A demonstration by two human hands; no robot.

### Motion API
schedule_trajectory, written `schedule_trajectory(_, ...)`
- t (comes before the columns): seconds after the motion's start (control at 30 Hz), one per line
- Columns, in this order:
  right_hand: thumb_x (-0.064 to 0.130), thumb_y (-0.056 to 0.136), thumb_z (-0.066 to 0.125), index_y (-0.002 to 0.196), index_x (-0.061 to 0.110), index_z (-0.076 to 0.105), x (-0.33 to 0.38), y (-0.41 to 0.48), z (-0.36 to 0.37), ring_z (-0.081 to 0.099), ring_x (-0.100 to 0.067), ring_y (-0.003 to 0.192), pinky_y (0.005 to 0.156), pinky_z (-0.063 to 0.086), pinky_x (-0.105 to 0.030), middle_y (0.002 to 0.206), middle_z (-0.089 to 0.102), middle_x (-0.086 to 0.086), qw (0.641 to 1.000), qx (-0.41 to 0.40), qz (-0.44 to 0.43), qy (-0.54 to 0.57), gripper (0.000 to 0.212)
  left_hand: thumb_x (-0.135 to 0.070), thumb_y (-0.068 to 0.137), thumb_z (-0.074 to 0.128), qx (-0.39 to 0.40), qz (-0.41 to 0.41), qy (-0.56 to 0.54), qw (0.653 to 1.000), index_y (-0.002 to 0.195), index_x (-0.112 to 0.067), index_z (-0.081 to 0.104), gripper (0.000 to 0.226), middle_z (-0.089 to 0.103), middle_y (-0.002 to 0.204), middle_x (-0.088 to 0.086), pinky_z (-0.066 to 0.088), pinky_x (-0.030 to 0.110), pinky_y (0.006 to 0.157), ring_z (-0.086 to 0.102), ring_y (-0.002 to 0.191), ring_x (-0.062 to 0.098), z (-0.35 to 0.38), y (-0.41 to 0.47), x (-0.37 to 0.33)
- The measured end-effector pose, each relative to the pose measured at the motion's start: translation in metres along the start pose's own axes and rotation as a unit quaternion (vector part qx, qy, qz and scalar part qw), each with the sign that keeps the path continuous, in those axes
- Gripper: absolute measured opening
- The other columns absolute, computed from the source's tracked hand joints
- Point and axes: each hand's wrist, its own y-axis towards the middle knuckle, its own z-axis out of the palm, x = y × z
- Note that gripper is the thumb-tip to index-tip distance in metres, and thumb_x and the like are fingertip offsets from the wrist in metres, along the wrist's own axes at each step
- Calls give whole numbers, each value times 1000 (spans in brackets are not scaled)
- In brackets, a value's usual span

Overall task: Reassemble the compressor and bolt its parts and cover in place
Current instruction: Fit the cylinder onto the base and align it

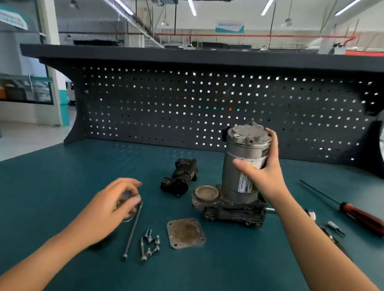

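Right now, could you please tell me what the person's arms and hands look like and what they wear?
Both are bare: the left hand and the right hand wear no gloves, and no ring, watch or bracelet shows. The forearms are uncovered to the frame's edge, with no sleeves in view.

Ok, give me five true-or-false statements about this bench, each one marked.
1. The right hand grips the compressor by its cylinder. True.
2. The cover plate is bolted onto the compressor. False: it lies loose on the mat, apart from it.
3. A long bolt lies on the mat beside the left hand. True.
4. The left hand holds the red-handled screwdriver. False: the screwdriver lies on the mat, right of the right arm.
5. The compressor lies on its side. False: it stands upright.
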Motion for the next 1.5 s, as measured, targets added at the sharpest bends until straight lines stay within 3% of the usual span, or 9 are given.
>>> schedule_trajectory(0.13, 53, 54, 78, 117, 67, 27, 3, 0, 0, 59, 10, 99, 71, 49, -9, 109, 55, 41, 1000, 2, 6, -6, 82, -7, 94, 50, -79, -107, -246, 960, 86, -7, 56, 10, 71, 95, -3, 54, 18, 52, 69, 70, 7, 1, 42, -14)
schedule_trajectory(0.27, 52, 55, 77, 116, 68, 27, 5, 0, 0, 58, 10, 98, 71, 48, -6, 109, 55, 41, 1000, -1, 5, -14, 81, -8, 94, 51, -139, -28, -299, 943, 84, -15, 57, 13, 72, 78, -2, 53, 15, 55, 68, 67, 6, -4, 71, -40)
schedule_trajectory(0.4, 52, 55, 77, 116, 67, 27, 6, 0, 1, 59, 9, 98, 75, 47, -9, 108, 56, 40, 1000, -5, 5, -21, 80, -3, 91, 54, -137, 98, -283, 944, 94, -24, 61, 22, 72, 78, -11, 53, 15, 64, 65, 68, 2, -16, 94, -84)
schedule_trajectory(0.5, 51, 55, 76, 116, 65, 27, 5, 0, 2, 59, 7, 99, 79, 47, -14, 109, 56, 38, 1000, -9, 6, -27, 80, -7, 96, 49, -166, 167, -304, 923, 96, -25, 61, 22, 69, 75, -12, 53, 17, 63, 61, 63, 2, -23, 108, -121)
schedule_trajectory(0.63, 51, 55, 77, 116, 66, 27, 5, 0, 2, 59, 7, 100, 84, 47, -21, 109, 56, 38, 1000, -12, 12, -26, 80, -21, 100, 36, -169, 218, -322, 906, 97, -25, 46, 12, 71, 72, -7, 51, 19, 50, 62, 53, 7, -20, 118, -165)
schedule_trajectory(0.93, 52, 54, 77, 115, 68, 26, 6, -1, 2, 59, 7, 101, 85, 47, -23, 108, 56, 40, 1000, -11, 16, -24, 82, -12, 101, 31, -188, 310, -225, 905, 94, -26, 36, 17, 59, 70, 0, 48, 22, 48, 62, 54, 10, 0, 131, -194)
schedule_trajectory(1.1, 51, 55, 77, 119, 66, 25, 4, 0, 3, 59, 7, 102, 86, 47, -23, 109, 56, 40, 999, -15, 15, -24, 83, -11, 101, 34, -169, 330, -196, 908, 95, -27, 37, 17, 58, 67, -3, 47, 21, 46, 58, 50, 12, 8, 131, -195)
schedule_trajectory(1.3, 51, 56, 77, 116, 69, 24, 1, 2, 3, 58, 11, 99, 76, 45, -4, 107, 55, 42, 1000, -14, 10, -23, 82, -11, 100, 36, -145, 336, -177, 914, 101, -14, 38, 4, 60, 68, 1, 45, 18, 46, 57, 46, 6, 11, 141, -199)
schedule_trajectory(1.5, 50, 57, 78, 124, 61, 25, -2, 3, 2, 59, 6, 102, 80, 47, -12, 111, 57, 37, 1000, -12, 5, -26, 86, -11, 101, 37, -127, 321, -155, 926, 103, -12, 41, 4, 60, 66, 1, 44, 18, 46, 56, 43, 8, 13, 151, -199)
